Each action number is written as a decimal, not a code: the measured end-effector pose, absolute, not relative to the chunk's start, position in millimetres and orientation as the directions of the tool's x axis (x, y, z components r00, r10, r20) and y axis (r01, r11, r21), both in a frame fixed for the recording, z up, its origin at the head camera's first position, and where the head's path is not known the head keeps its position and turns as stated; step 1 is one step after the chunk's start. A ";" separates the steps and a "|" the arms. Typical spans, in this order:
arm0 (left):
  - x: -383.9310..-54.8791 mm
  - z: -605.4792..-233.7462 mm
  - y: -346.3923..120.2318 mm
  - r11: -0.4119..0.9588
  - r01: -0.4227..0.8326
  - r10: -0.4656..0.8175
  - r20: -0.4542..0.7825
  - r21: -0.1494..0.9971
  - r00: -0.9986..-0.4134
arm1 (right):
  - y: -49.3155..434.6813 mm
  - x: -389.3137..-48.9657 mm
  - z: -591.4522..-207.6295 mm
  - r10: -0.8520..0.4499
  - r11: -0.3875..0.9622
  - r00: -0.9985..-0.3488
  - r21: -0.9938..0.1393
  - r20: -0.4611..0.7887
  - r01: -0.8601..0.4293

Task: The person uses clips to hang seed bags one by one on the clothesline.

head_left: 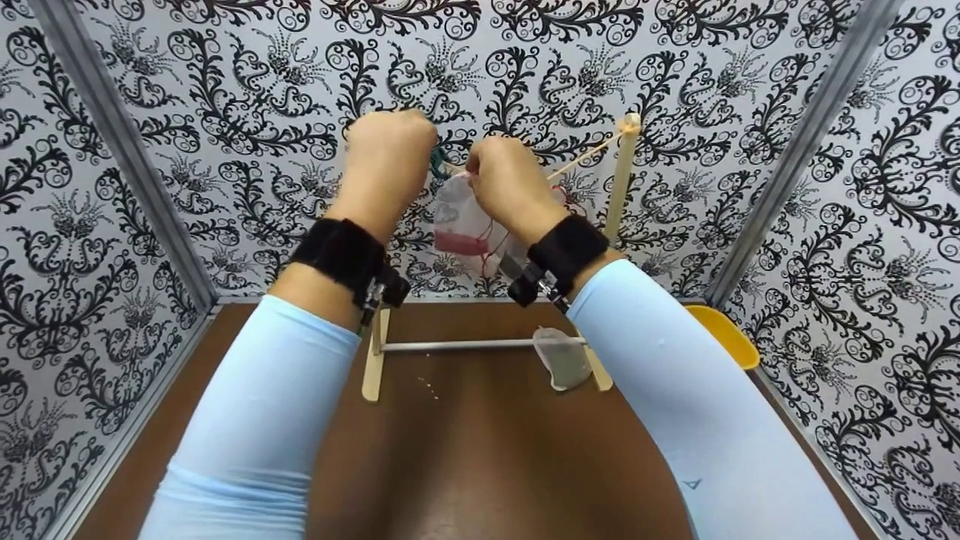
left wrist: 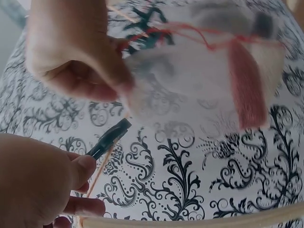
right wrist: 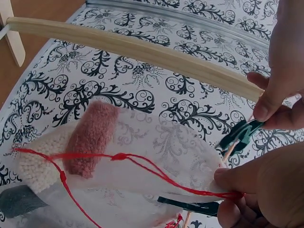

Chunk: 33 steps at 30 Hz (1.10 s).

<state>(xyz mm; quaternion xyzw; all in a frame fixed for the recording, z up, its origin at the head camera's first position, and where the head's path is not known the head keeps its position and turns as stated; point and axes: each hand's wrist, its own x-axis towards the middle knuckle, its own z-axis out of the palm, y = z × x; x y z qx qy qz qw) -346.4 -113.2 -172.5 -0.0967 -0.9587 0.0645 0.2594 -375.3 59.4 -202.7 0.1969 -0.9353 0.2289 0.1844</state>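
Observation:
My left hand [head_left: 386, 154] pinches a dark green clothespin [left wrist: 111, 137], whose tip is close to a sheer white sock-like piece [left wrist: 190, 90] with a pink pad. The piece's edge and a red string [right wrist: 156, 173] are pinched in my right hand [head_left: 510, 176]. An orange cord [head_left: 589, 157] runs from my hands to a wooden post [head_left: 621, 176]. Another green clip [right wrist: 190, 205] sits beside the right fingers. More sheer pieces, one with a white nubbly pad [right wrist: 40, 156] and one with a grey pad [right wrist: 19, 202], hang alongside and partly overlap.
A similar sheer piece with a grey pad [head_left: 564, 360] lies over the white rod [head_left: 457, 345] of the wooden stand on the brown table [head_left: 480, 465]. A yellow container [head_left: 724, 337] stands behind my right arm. Small pale bits [head_left: 427, 386] lie on the table. Patterned walls enclose it.

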 end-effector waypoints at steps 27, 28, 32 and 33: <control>-341.7 -193.2 -116.4 0.958 0.260 0.288 0.389 -0.125 -0.875 | 65.7 -371.5 -205.9 -0.278 0.760 -0.861 -0.451 0.426 -0.468; -340.1 -195.7 -117.2 0.959 0.264 0.283 0.406 -0.103 -0.869 | 66.3 -370.5 -206.0 -0.278 0.762 -0.862 -0.449 0.423 -0.466; -331.8 -208.8 -120.2 0.964 0.265 0.237 0.474 -0.008 -0.848 | 69.4 -366.7 -207.5 -0.271 0.776 -0.868 -0.439 0.417 -0.453; -329.9 -213.8 -121.3 0.964 0.265 0.222 0.501 0.016 -0.836 | 70.0 -365.7 -207.9 -0.272 0.777 -0.868 -0.437 0.416 -0.453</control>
